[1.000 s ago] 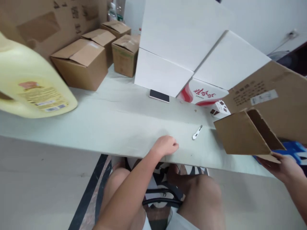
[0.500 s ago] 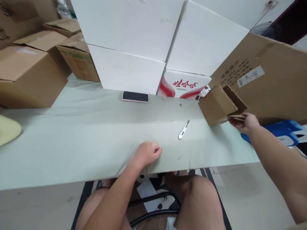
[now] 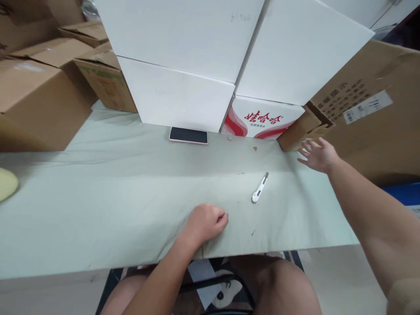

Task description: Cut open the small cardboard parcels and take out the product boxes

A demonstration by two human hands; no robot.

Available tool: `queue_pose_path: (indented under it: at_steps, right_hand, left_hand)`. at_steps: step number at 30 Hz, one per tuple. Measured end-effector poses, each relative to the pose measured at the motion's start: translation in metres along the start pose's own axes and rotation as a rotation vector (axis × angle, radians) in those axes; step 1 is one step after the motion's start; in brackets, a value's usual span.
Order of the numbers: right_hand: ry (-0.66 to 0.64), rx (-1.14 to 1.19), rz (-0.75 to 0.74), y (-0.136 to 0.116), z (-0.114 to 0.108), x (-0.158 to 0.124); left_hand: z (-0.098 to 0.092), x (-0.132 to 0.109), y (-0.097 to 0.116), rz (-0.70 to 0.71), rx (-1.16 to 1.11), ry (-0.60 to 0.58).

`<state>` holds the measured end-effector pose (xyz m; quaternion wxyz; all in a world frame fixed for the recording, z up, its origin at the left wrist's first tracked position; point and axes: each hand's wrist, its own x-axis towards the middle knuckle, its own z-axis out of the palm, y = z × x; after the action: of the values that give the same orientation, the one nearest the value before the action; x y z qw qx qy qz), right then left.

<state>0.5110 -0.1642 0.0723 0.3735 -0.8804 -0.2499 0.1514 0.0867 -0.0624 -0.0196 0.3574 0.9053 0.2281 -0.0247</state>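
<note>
My right hand (image 3: 316,155) is open, its fingers spread close to the near face of a small brown box (image 3: 297,131). That box stands beside the white box with red print (image 3: 262,118) at the back of the table. Near the front edge, my left hand (image 3: 207,222) rests on the pale cloth, fingers curled in with nothing visible in them. A white utility knife (image 3: 260,188) lies on the cloth between my hands. At the foot of the stacked white boxes (image 3: 177,96) lies a dark-screened phone (image 3: 188,135).
Brown cartons (image 3: 36,96) stand at the left, with a yellow object (image 3: 7,183) at the left edge. A large brown carton (image 3: 377,127) rises at the right, a blue item (image 3: 403,192) below it. Small scraps lie on the table cloth (image 3: 114,201).
My right hand has let go of the small brown box's flap and opened. The box now sits further back, against the printed white box. The view has shifted slightly.
</note>
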Motion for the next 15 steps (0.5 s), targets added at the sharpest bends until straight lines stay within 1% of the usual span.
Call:
queue_pose_path:
  at_steps: [2, 4, 7, 9, 11, 13, 15]
  right_hand:
    - [-0.160, 0.059, 0.087, -0.006, 0.009, -0.005]
    - [-0.287, 0.106, 0.177, -0.013, 0.023, -0.014]
    - [-0.417, 0.086, 0.194, -0.031, 0.056, -0.032]
    - [-0.487, 0.058, 0.146, -0.048, 0.084, -0.044]
    - [-0.546, 0.008, 0.048, -0.072, 0.120, -0.058]
    - [-0.595, -0.057, -0.084, -0.102, 0.161, -0.074]
    - [-0.628, -0.122, -0.229, -0.137, 0.207, -0.091]
  left_hand:
    - [-0.001, 0.000, -0.003, 0.010, 0.001, 0.017]
    - [-0.003, -0.002, -0.006, 0.006, -0.013, 0.047]
    - [-0.009, -0.011, -0.010, -0.003, -0.064, 0.093]
    - [-0.014, -0.020, -0.012, -0.007, -0.098, 0.126]
    - [-0.019, -0.030, -0.014, -0.016, -0.124, 0.160]
    - [-0.024, -0.040, -0.017, -0.030, -0.168, 0.191]
    - [-0.030, -0.050, -0.022, -0.044, -0.232, 0.228]
